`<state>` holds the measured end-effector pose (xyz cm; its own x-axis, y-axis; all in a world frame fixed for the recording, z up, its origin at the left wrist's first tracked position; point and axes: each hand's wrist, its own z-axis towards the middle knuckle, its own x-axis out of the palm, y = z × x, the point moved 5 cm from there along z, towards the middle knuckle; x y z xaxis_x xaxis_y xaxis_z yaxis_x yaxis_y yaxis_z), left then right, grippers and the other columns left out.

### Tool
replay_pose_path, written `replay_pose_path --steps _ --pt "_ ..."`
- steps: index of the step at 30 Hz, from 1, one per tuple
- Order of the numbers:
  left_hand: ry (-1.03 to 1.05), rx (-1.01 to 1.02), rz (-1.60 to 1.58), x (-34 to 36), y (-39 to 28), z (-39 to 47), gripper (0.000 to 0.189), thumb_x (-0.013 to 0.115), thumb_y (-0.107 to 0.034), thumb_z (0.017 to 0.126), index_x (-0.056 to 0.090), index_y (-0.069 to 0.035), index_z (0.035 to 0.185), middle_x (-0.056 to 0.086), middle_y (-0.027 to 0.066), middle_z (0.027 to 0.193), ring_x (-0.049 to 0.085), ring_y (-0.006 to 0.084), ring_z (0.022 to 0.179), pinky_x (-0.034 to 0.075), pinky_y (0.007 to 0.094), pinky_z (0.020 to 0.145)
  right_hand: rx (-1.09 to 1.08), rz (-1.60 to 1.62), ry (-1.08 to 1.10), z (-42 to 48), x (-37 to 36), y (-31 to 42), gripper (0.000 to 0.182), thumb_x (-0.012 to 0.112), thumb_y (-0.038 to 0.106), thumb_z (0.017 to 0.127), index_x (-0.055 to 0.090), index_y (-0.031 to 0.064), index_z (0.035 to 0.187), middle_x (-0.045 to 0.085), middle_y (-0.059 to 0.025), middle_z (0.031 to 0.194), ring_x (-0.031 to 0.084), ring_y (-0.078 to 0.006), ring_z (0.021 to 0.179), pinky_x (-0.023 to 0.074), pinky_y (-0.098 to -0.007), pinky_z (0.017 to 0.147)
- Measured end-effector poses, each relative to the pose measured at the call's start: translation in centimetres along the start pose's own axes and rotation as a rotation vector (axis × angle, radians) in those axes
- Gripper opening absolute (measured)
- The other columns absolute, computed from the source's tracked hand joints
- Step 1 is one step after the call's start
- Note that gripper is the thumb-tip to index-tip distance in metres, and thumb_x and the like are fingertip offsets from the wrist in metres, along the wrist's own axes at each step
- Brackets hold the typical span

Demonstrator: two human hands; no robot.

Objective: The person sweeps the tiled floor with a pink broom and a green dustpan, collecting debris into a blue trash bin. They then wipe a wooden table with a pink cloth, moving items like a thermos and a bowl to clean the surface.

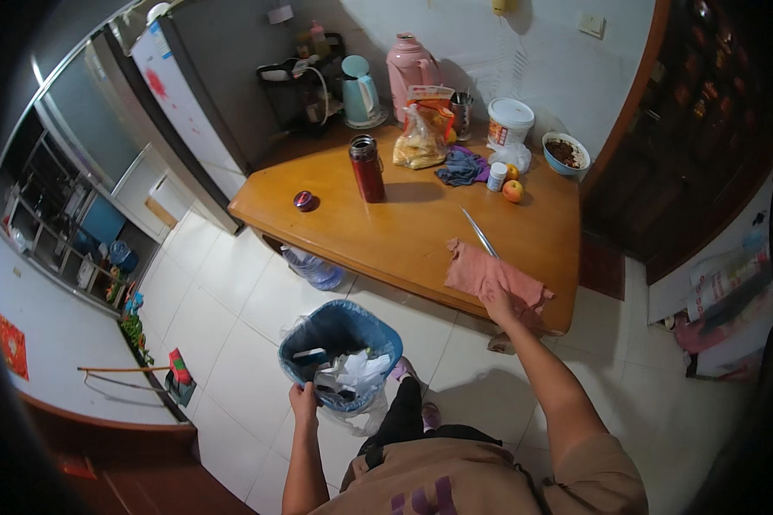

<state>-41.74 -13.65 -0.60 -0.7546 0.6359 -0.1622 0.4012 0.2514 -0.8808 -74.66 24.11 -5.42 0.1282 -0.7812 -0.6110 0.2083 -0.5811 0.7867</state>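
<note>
My left hand grips the rim of a blue plastic trash bin, which is lined with a clear bag and holds crumpled white paper. On the front right of the wooden table, my right hand rests on a pink cloth; whether the fingers grip it or only press on it is hard to see. A slim metal utensil, perhaps a knife or chopsticks, pokes out from under the cloth's far edge. Farther back stands a red thermos flask with its top off, and a dark red lid lies left of it.
Along the table's back are an electric kettle, a pink vacuum jug, a bagged food, a white bucket, a bowl, a pill bottle and apples. A water jug stands beneath; a broom lies left.
</note>
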Motion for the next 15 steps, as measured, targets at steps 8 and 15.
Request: replay_pose_path --steps 8,15 --pt "-0.048 -0.008 0.141 1.5 -0.4 6.9 0.010 0.049 -0.009 0.070 0.048 0.001 0.070 0.047 0.0045 0.054 0.043 0.0122 0.040 0.034 0.0258 0.033 0.121 -0.323 0.126 9.2 2.0 -0.8 0.067 0.059 0.009 0.066 0.027 0.0059 0.125 0.041 -0.0201 0.116 0.042 -0.0343 0.105 0.0377 -0.0374 0.085" --pt "0.033 -0.167 0.109 3.1 0.2 12.0 0.010 0.048 -0.008 0.069 0.048 -0.001 0.075 0.046 0.0023 0.059 0.046 0.0122 0.042 0.039 0.0256 0.034 0.269 -0.475 0.158 10.6 0.2 -1.0 0.029 0.061 0.020 0.070 0.050 0.0066 0.094 0.053 -0.0171 0.091 0.052 -0.0329 0.080 0.0428 -0.0384 0.066"
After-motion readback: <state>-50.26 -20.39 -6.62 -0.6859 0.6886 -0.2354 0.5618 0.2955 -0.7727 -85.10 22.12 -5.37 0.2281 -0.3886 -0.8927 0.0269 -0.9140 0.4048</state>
